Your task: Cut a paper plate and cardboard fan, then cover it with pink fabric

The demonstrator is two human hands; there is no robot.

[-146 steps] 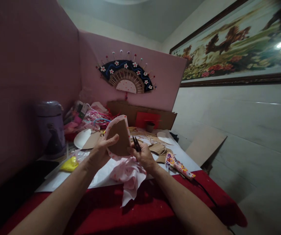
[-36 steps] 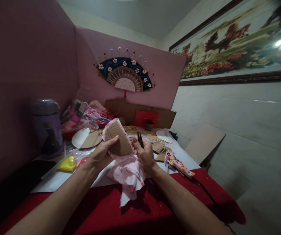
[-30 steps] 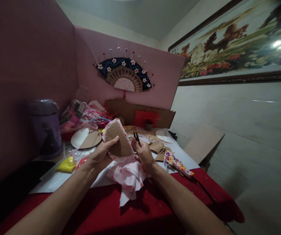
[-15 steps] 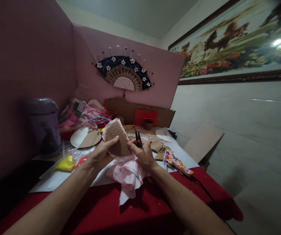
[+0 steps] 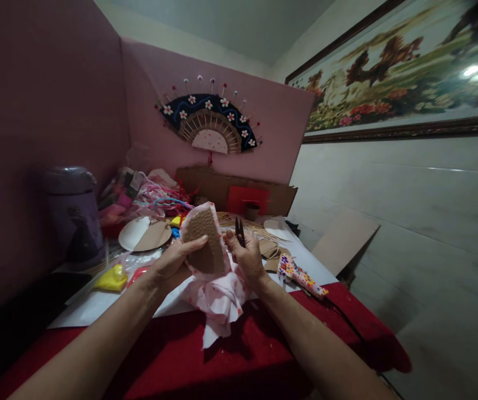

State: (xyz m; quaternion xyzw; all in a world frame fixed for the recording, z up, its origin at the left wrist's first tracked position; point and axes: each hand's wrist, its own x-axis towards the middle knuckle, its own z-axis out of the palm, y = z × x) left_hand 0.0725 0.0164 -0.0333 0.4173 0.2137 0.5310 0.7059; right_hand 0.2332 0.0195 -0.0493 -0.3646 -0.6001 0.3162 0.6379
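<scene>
My left hand (image 5: 180,260) grips a half-round piece of cardboard (image 5: 205,244), its thumb on the bare brown back. Pink cloth with red dots wraps over the curved and straight edges of the piece. Below it, the rest of the pink dotted cloth (image 5: 220,303) hangs crumpled onto the table edge. Small black scissors (image 5: 239,230) are held in my right hand (image 5: 247,256), blades pointing up and slightly apart. The scissors' handles are hidden in the palm. My right thumb and fingers are close to the cardboard's right edge; whether they pinch the cloth there I cannot tell.
A floral glue gun (image 5: 301,276) with a black cord lies at the right. Round cardboard pieces (image 5: 153,236), a yellow packet (image 5: 111,278) and a purple flask (image 5: 74,216) are at the left. A decorated fan (image 5: 209,119) hangs on the pink panel.
The cardboard piece has turned a little more upright in my left hand. My right hand, at its edge half a second ago, has shifted slightly right with the scissors.
</scene>
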